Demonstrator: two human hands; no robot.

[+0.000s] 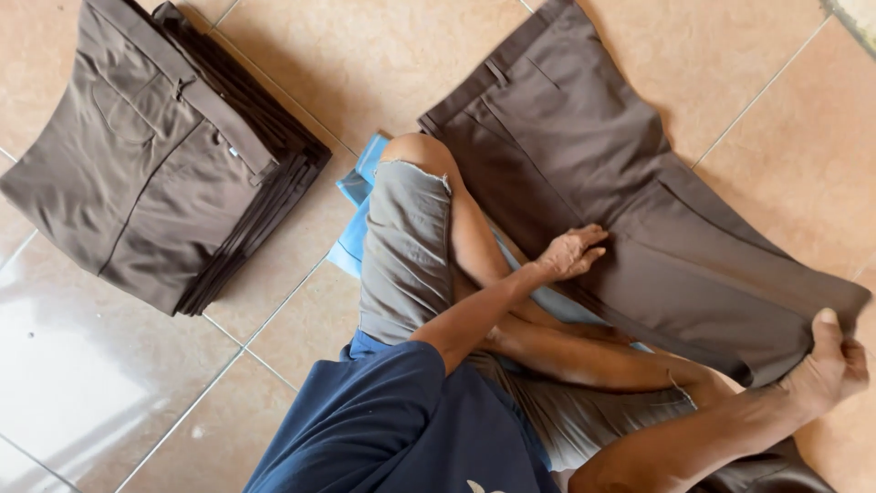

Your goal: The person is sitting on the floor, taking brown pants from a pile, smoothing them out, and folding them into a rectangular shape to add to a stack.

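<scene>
trousers (pixel 584 173) spread on tiled floor (pixel 347 55), 1 o'clock of knee | left hand (pixel 570 253) flat on cloth, fingers loosely spread | right hand (pixel 832 361) pinching hem at 4 o'clock | keep cloth taut, creases aligned | folded stack (pixel 155 155) at 10 o'clock

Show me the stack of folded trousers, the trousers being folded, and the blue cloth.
Stack of folded trousers (pixel 155 155), head view, top pair.
Spread brown trousers (pixel 639 228), head view, upper leg.
Blue cloth (pixel 351 242), head view, left edge.

Matt brown cloth trousers (pixel 630 228) on glossy smooth floor tiles (pixel 109 383)
</scene>
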